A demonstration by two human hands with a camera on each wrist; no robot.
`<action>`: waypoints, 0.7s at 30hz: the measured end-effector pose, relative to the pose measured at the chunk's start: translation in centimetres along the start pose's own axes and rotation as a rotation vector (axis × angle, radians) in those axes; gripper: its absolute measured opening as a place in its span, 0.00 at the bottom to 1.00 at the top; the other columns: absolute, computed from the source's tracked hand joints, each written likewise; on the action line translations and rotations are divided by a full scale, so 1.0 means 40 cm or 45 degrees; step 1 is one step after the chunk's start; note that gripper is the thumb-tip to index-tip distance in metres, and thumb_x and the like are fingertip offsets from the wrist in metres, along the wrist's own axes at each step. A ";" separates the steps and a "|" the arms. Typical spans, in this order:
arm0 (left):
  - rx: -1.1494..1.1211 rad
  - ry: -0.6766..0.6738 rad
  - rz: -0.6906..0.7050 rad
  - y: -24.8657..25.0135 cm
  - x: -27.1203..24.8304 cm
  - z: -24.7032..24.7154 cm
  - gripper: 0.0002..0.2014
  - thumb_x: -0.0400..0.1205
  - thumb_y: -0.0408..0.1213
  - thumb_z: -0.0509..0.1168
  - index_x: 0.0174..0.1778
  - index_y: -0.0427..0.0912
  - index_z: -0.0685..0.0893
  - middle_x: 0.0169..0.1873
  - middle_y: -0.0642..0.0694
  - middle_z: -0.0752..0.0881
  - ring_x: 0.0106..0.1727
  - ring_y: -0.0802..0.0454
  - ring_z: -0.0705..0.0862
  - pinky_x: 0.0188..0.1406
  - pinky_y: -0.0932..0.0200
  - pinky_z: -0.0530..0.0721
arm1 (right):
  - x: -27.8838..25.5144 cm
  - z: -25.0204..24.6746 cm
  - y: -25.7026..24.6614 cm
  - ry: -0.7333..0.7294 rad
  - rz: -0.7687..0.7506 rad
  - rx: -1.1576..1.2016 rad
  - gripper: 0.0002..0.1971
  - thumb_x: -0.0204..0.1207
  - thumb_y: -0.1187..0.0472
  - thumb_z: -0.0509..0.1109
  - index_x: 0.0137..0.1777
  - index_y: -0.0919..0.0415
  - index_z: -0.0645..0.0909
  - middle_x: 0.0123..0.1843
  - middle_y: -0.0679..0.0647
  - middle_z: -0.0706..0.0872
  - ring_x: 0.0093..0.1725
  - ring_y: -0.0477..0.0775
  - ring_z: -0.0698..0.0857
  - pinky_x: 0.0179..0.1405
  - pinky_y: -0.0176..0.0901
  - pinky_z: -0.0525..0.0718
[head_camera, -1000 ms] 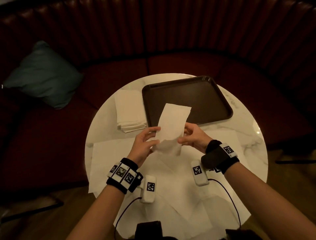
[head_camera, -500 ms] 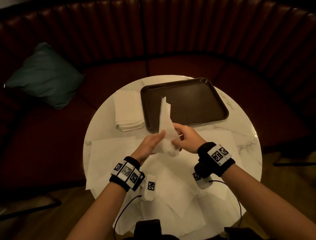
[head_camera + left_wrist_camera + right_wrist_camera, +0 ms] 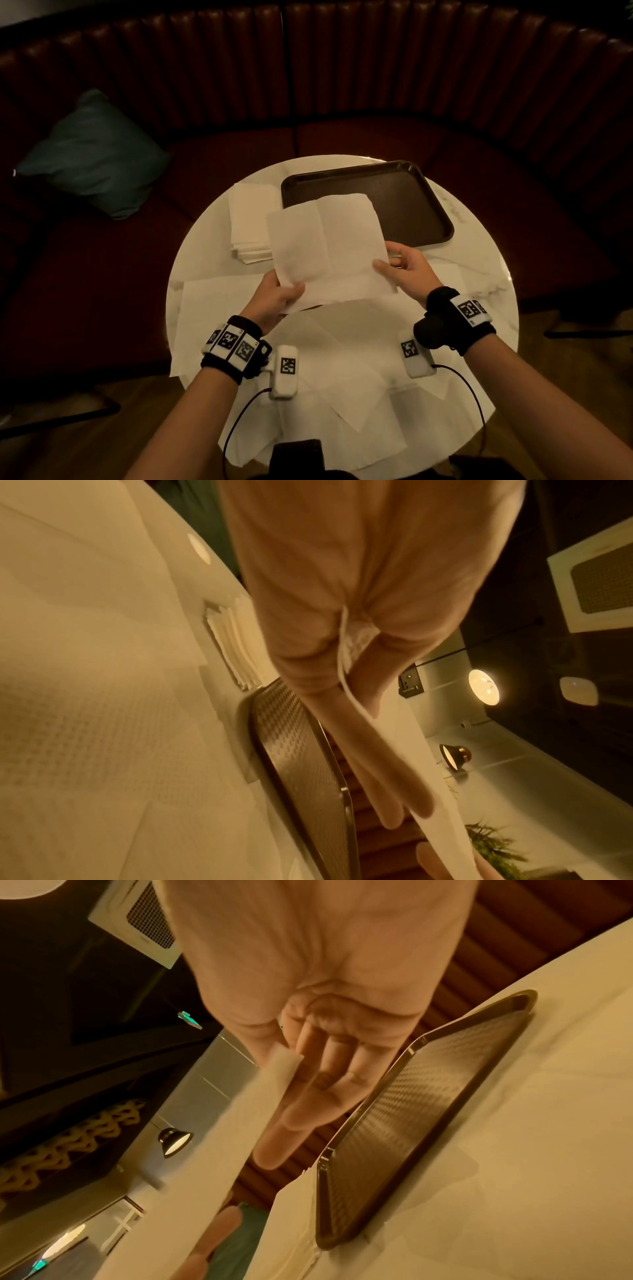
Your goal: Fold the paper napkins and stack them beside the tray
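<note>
I hold a white paper napkin (image 3: 329, 246) spread out above the round table, a crease running down its middle. My left hand (image 3: 277, 301) pinches its lower left corner, thumb on top. At the napkin's right edge my right hand (image 3: 399, 269) pinches it between thumb and fingers. The left wrist view shows the napkin (image 3: 404, 739) edge-on, running between thumb and fingers. In the right wrist view the paper (image 3: 274, 1074) sits against my thumb. A stack of folded napkins (image 3: 251, 222) lies left of the dark tray (image 3: 404, 198).
Several unfolded napkins (image 3: 335, 359) cover the near half of the white marble table (image 3: 479, 246). A dark red curved bench surrounds the table, with a teal cushion (image 3: 92, 154) at the left. Wrist cables hang over the near table edge.
The napkin was a narrow folded strip held upright between both hands. It is now spread wide, and my hands have moved apart to its left and right sides.
</note>
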State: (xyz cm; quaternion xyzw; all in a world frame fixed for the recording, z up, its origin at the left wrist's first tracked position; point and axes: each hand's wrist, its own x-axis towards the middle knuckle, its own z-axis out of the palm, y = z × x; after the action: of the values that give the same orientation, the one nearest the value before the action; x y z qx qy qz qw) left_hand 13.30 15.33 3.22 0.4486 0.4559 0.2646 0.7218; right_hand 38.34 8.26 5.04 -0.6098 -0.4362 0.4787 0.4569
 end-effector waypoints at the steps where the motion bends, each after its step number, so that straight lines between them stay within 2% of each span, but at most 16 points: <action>1: 0.001 -0.011 0.006 0.002 -0.003 0.002 0.19 0.81 0.20 0.63 0.69 0.31 0.76 0.61 0.35 0.86 0.61 0.37 0.86 0.54 0.46 0.89 | -0.001 0.000 0.003 0.005 -0.002 -0.016 0.17 0.82 0.67 0.66 0.70 0.61 0.78 0.54 0.54 0.91 0.49 0.48 0.91 0.46 0.34 0.86; 4: 0.034 -0.032 0.048 0.006 -0.012 0.008 0.23 0.79 0.20 0.66 0.71 0.34 0.74 0.60 0.37 0.86 0.61 0.39 0.86 0.57 0.47 0.87 | 0.000 0.007 0.008 0.028 -0.011 -0.071 0.17 0.82 0.66 0.66 0.70 0.60 0.78 0.55 0.54 0.91 0.50 0.49 0.91 0.48 0.37 0.88; 7: 0.122 -0.071 0.097 0.008 -0.013 0.015 0.36 0.73 0.20 0.73 0.75 0.45 0.71 0.62 0.45 0.85 0.62 0.45 0.85 0.54 0.49 0.89 | 0.009 0.019 0.005 0.065 -0.042 -0.205 0.15 0.80 0.63 0.69 0.67 0.57 0.81 0.54 0.50 0.90 0.51 0.49 0.90 0.54 0.46 0.89; 9: 0.213 -0.118 0.136 0.009 -0.011 0.026 0.46 0.68 0.22 0.76 0.79 0.53 0.66 0.67 0.48 0.81 0.66 0.49 0.82 0.56 0.45 0.88 | 0.011 0.035 -0.003 0.060 -0.067 -0.264 0.14 0.79 0.62 0.71 0.64 0.55 0.82 0.53 0.44 0.89 0.50 0.42 0.89 0.55 0.44 0.87; 12: 0.333 -0.197 0.190 0.008 -0.012 0.056 0.51 0.64 0.25 0.76 0.81 0.56 0.60 0.70 0.52 0.77 0.69 0.53 0.78 0.64 0.48 0.83 | 0.011 0.072 -0.008 0.022 -0.078 -0.245 0.13 0.78 0.63 0.72 0.60 0.51 0.82 0.51 0.41 0.88 0.50 0.39 0.87 0.55 0.43 0.85; 13: 0.348 -0.217 0.195 0.008 -0.014 0.067 0.52 0.64 0.25 0.76 0.81 0.55 0.60 0.69 0.51 0.77 0.69 0.53 0.78 0.64 0.48 0.83 | 0.010 0.088 -0.008 0.011 -0.065 -0.231 0.13 0.77 0.62 0.73 0.60 0.49 0.82 0.51 0.41 0.88 0.51 0.40 0.87 0.56 0.44 0.85; 15: 0.271 -0.258 0.175 0.003 -0.020 0.084 0.50 0.64 0.22 0.76 0.80 0.53 0.62 0.68 0.47 0.79 0.68 0.48 0.80 0.57 0.45 0.87 | 0.007 0.119 -0.004 -0.043 -0.030 -0.219 0.17 0.74 0.57 0.76 0.61 0.45 0.81 0.52 0.43 0.87 0.51 0.44 0.86 0.56 0.45 0.85; 18: 0.072 -0.284 0.057 -0.002 -0.027 0.097 0.41 0.69 0.24 0.74 0.77 0.49 0.66 0.64 0.42 0.83 0.62 0.45 0.86 0.46 0.44 0.89 | 0.000 0.152 0.005 -0.226 -0.005 -0.191 0.28 0.72 0.46 0.75 0.72 0.49 0.78 0.46 0.48 0.85 0.37 0.47 0.84 0.42 0.45 0.85; 19: 0.032 -0.270 0.017 -0.001 -0.028 0.099 0.38 0.70 0.28 0.73 0.76 0.49 0.68 0.62 0.41 0.84 0.59 0.45 0.86 0.46 0.43 0.89 | -0.003 0.159 0.006 -0.265 0.003 -0.160 0.30 0.72 0.42 0.73 0.73 0.51 0.77 0.43 0.49 0.85 0.34 0.49 0.83 0.37 0.45 0.84; 21: -0.072 -0.240 -0.047 0.000 -0.024 0.096 0.33 0.73 0.32 0.70 0.75 0.53 0.71 0.62 0.41 0.84 0.59 0.42 0.86 0.49 0.37 0.88 | -0.005 0.163 0.004 -0.290 0.045 -0.085 0.32 0.74 0.35 0.67 0.70 0.55 0.80 0.42 0.50 0.85 0.33 0.51 0.83 0.32 0.40 0.81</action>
State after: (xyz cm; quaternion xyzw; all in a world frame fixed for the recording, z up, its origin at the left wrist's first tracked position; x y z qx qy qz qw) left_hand 16.31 13.03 4.30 0.4425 0.3867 0.2206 0.7785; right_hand 31.91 8.94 4.10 -0.5739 -0.4902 0.5381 0.3752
